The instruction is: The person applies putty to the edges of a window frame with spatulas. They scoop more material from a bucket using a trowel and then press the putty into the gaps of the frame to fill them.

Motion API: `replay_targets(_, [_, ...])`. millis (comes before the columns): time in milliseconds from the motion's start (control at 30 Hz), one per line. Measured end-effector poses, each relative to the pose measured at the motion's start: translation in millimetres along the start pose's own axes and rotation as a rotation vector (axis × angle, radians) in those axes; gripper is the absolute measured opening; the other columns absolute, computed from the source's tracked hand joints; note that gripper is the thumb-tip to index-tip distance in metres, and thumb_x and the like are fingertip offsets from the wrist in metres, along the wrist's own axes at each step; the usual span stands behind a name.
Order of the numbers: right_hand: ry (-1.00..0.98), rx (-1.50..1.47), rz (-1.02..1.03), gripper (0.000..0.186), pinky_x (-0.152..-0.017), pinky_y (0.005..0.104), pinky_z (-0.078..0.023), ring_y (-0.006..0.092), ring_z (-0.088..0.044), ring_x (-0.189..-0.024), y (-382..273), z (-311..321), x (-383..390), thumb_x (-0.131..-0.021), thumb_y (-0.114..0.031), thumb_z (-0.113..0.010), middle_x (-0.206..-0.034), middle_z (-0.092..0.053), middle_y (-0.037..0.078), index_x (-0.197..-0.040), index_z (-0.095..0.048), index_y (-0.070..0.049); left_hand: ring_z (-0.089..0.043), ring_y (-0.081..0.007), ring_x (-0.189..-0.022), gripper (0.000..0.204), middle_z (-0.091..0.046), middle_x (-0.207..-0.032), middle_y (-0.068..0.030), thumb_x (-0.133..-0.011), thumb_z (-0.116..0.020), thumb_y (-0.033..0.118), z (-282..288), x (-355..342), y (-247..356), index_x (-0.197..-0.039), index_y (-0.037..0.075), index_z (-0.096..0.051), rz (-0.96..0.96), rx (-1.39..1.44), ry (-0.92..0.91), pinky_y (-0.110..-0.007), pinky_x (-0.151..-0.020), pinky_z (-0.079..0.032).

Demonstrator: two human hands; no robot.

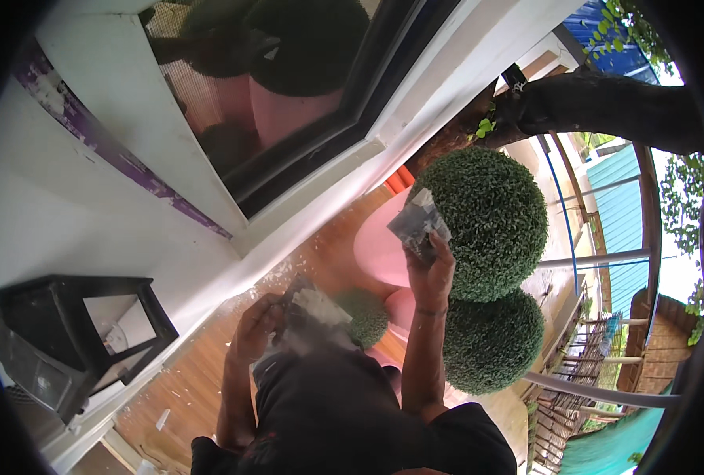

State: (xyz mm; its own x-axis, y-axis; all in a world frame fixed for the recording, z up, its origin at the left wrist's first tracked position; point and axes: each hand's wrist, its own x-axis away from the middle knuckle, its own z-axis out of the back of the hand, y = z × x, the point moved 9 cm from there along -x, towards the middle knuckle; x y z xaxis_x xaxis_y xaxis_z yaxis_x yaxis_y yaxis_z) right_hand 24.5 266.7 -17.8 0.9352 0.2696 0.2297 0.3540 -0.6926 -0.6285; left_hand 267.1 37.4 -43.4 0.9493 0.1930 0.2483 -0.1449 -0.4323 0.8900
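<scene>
My right hand (431,273) is raised in front of the big round topiary ball and grips a thin, dark grey square plate (417,224) smeared with something pale. Lower and to the left, my left hand (257,328) has its fingers curled at the edge of another flat grey plate (314,305), which carries a whitish, uneven smear. That plate is partly blurred, so its exact kind is unclear. Both hands are away from the white wall (122,182) and the window frame (304,170).
Topiary balls (486,222) in pink pots (383,241) stand close by my right arm. A black lantern-shaped lamp (83,340) juts from the wall at left. A patchy purple strip (106,131) crosses the wall. White flakes litter the wood-look floor (197,388).
</scene>
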Motion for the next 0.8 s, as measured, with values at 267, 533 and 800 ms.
replay_targets(267, [0.02,-0.018,-0.008,0.034,-0.093,0.0426,-0.049,0.0266,-0.063,-0.109,-17.0,6.9,-25.6,-0.095,-0.018,-0.057,-0.119,-0.067,0.011,-0.125,-0.059,-0.003,-0.051,-0.0086,-0.058,0.029,-0.056,-0.077,-0.0011,-0.105,-0.049,0.022,-28.4,4.7,-1.1,-0.119,-0.002,-0.058,-0.044,-0.033,0.126,-0.024,-0.051,-0.042])
replay_targets(533, [-0.127,-0.016,-0.065,0.034,-0.094,0.0398,-0.052,0.0233,-0.064,-0.109,0.2,-11.3,-33.3,-0.098,-0.017,-0.05,-0.121,-0.066,0.011,-0.128,-0.057,-0.001,-0.043,-0.0039,-0.065,0.023,-0.051,-0.075,0.0055,-0.104,-0.05,0.021,-19.9,19.5,1.8,-0.114,0.004,-0.063,0.013,-0.231,0.246,-0.022,-0.055,-0.036])
replay_targets(800, [-0.126,0.699,0.228,0.032,-0.09,0.031,-0.047,0.0156,-0.057,-0.101,-22.7,2.7,-35.0,-0.1,-0.013,-0.049,-0.115,-0.063,0.011,-0.126,-0.054,0.005,-0.047,-0.0105,-0.048,0.036,-0.06,-0.074,-0.0047,-0.101,-0.05,0.034,-13.9,11.8,-9.7,-0.108,0.002,-0.063,0.088,-0.257,0.39,-0.024,-0.041,-0.035])
